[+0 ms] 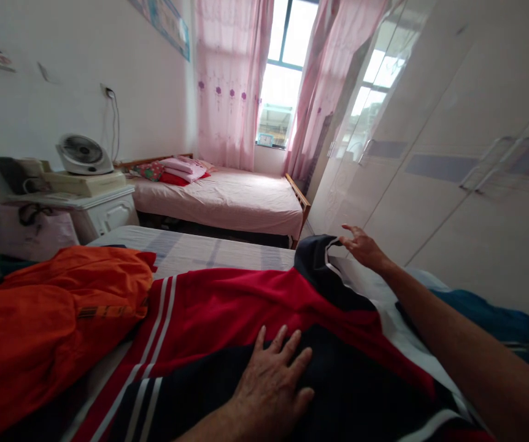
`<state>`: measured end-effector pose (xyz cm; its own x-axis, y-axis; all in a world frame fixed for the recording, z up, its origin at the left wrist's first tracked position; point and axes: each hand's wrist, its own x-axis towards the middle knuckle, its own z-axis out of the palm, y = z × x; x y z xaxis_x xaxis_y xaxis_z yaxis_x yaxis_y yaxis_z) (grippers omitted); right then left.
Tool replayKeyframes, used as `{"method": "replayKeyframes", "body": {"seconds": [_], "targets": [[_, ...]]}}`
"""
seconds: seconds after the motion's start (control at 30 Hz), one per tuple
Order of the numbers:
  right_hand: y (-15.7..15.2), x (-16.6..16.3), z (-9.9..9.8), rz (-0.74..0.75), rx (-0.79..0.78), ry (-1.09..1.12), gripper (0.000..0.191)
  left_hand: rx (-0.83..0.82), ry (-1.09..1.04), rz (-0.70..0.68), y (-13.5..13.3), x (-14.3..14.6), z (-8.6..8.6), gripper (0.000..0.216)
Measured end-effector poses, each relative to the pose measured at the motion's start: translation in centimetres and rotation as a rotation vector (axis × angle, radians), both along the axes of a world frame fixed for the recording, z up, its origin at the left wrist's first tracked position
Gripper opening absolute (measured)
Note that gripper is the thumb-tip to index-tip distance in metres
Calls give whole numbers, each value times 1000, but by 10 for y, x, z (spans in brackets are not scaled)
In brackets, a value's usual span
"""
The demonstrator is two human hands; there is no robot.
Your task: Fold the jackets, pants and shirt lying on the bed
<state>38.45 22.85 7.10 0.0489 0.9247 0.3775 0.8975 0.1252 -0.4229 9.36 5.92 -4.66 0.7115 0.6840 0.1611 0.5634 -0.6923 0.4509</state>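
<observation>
A red, navy and white striped jacket (246,307) lies spread across the near bed (191,248). My left hand (271,383) rests flat on its dark navy part, fingers apart. My right hand (363,247) reaches to the far end of the jacket at the dark collar (315,255), fingers spread, touching or just above the fabric; I cannot tell whether it pinches it.
An orange garment (48,307) is heaped at the left of the bed. A blue cloth (499,319) lies at the right. Beyond stand a white nightstand (103,212) with a small fan (83,153), a second bed (227,199) with pink bedding, and wardrobe doors (453,172) on the right.
</observation>
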Motion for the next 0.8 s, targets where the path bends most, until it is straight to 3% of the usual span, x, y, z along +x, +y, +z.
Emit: {"method": "replayKeyframes", "body": {"seconds": [0.23, 0.4, 0.57, 0.67, 0.8], "targets": [[-95, 43, -55, -5, -242, 10, 47, 35, 35, 15, 1, 1, 4, 52], [-180, 52, -68, -90, -148, -20, 55, 79, 115, 7, -13, -14, 32, 45], [-268, 43, -63, 35, -149, -110, 52, 145, 214, -136, -53, -83, 57, 67], [-307, 44, -70, 174, -190, -222, 60, 222, 307, -62, -76, -138, 52, 82], [-323, 58, -97, 239, -148, -400, 81, 381, 409, 31, -90, -186, 34, 68]]}}
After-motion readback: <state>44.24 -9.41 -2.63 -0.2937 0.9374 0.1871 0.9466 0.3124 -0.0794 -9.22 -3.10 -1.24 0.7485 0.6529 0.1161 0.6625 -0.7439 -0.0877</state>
